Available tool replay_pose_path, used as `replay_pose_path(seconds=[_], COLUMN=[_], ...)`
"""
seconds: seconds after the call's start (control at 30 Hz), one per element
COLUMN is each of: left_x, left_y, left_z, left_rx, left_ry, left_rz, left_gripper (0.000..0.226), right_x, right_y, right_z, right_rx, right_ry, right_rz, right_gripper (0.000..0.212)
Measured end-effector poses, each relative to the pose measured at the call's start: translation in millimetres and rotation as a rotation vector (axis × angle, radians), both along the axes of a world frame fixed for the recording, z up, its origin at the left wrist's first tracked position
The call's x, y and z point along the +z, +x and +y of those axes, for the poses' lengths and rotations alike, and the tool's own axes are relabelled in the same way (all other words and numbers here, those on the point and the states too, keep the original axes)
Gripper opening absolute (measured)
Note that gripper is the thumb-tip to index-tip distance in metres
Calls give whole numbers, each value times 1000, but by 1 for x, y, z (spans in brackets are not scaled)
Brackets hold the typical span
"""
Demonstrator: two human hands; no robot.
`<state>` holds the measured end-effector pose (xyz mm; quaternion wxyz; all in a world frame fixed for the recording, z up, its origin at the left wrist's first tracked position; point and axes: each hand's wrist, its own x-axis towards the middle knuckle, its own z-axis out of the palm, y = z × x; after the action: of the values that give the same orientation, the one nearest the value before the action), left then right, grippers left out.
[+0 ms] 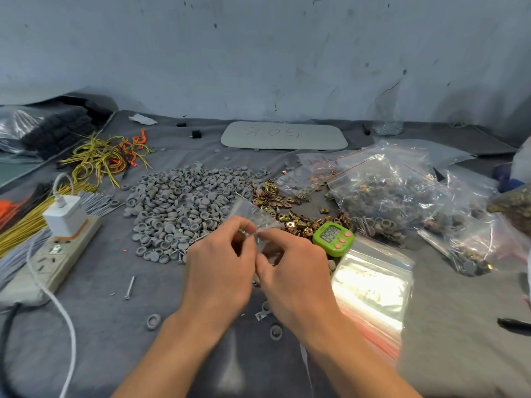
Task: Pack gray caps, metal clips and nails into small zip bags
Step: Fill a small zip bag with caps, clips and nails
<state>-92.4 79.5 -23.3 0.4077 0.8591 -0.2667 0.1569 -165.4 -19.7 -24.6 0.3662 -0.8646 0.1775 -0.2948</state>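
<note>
Left hand [218, 271] | right hand [290, 271] | both grips pinch zip bag [250, 214] | contents blurred

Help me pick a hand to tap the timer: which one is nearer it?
Right. The right hand is close beside the timer, on its left; the left hand lies farther left, beyond the right one.

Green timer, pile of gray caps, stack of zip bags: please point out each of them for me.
green timer [330, 235], head view, on its display.
pile of gray caps [184, 205], head view, on the middle of the pile.
stack of zip bags [373, 282], head view, on the clear face of the top bag.
</note>
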Motion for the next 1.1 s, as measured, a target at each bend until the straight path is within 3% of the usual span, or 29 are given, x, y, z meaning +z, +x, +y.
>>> replay_pose_path(seconds=[0.13, 0.2, 0.3, 0.4, 0.6, 0.73, 0.83, 0.93, 1.1], left_x=[-4, -5, -3, -1, 6, 8, 5, 4, 0], left_y=[0, -4, -12, -19, -23, -23, -19, -15, -5], left_z=[1, 1, 1, -2, -4, -3, 1, 5, 13], left_rx=[-63, -81, -192, -155, -86, -26, -36, -43, -105], left_ry=[19, 0, -68, -24, 34, -10, 4, -18, -18], left_rz=[-44, -104, -205, -332, -143, -11, 28, 58, 115], left_gripper=[23, 23, 26, 21, 27, 42, 43, 43, 32], right_x=[-4, -6, -4, 3, 14, 12, 15, 17, 21], right_y=[6, 11, 18, 19, 18, 17, 16, 16, 19], right_z=[-9, -13, -12, -13, -15, -11, -10, -12, -11], right_rx=[118, 144, 140, 147, 277, 423, 471, 524, 621], right_ry=[241, 634, 1252, 1638, 1785, 1799, 1707, 1655, 1607], right_rz=[106, 110, -34, -199, -257, -179, -114, -97, -29], right_gripper=[32, 27, 23, 27, 21, 19, 27, 49, 45])
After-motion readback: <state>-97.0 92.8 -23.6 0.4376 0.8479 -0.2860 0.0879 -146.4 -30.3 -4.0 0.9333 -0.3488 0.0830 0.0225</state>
